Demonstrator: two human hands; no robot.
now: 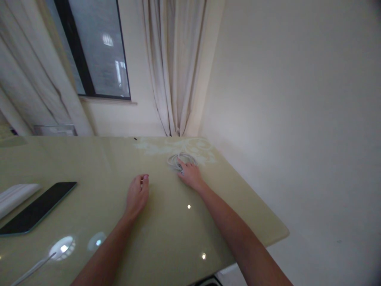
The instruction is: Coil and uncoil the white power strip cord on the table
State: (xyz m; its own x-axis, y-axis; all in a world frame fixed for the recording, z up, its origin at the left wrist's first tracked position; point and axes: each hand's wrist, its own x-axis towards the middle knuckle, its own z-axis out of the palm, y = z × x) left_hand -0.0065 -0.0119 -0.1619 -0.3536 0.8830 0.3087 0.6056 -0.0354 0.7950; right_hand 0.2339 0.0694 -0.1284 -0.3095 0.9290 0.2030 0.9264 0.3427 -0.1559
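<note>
One coiled cable (185,155) lies near the far edge of the table (166,230), where our right hand (191,176) bends its fingers upon it, perhaps so that the loops stay together, though we cannot tell whether they grip, while our left hand (138,195), loosely half-open, seems to hold nothing.

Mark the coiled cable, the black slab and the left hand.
coiled cable (172,160): head view, strands at coil's left side
black slab (38,207): head view, middle of top face
left hand (137,194): head view, back of the hand
</note>
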